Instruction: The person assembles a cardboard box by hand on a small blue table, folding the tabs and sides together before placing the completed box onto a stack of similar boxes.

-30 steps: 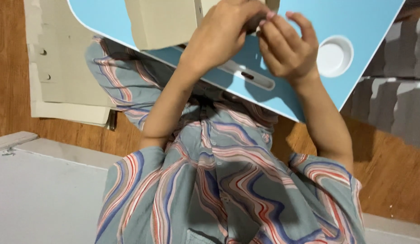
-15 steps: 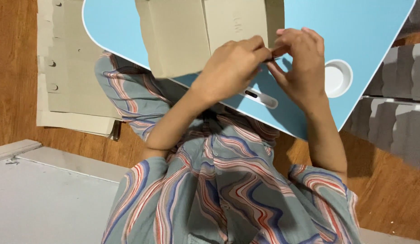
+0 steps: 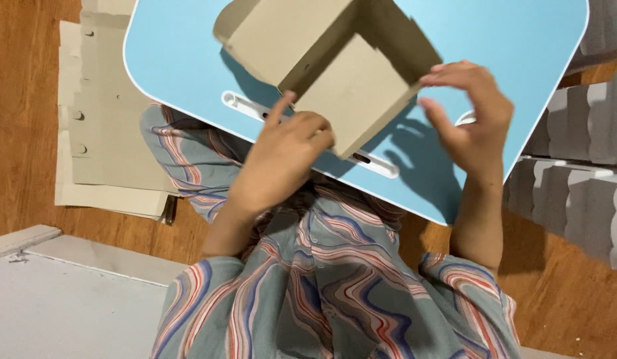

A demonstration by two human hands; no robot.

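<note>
Head view, looking down at a light-blue lap table (image 3: 189, 46) lying across the person's knees. A partly folded tan cardboard box (image 3: 335, 73) is sitting on the blue surface, its panels standing at angles and its interior open toward the camera. The left hand (image 3: 282, 163) is gripping the near panel of the box at its lower edge, fingers (image 3: 308, 126) curling onto the card, index finger pointing up along the panel. The right hand (image 3: 471, 126) is hovering just beside the box's right corner, fingers (image 3: 448, 73) spread and curved, fingertips touching or nearly touching the edge; whether they are pinching it cannot be told. A stack of flat cardboard sheets (image 3: 102, 133) is lying on the wooden floor (image 3: 22, 80) at the left. Grey moulded trays (image 3: 581, 146) are standing at the right. A striped patterned garment (image 3: 335, 286) is filling the lower frame.
</note>
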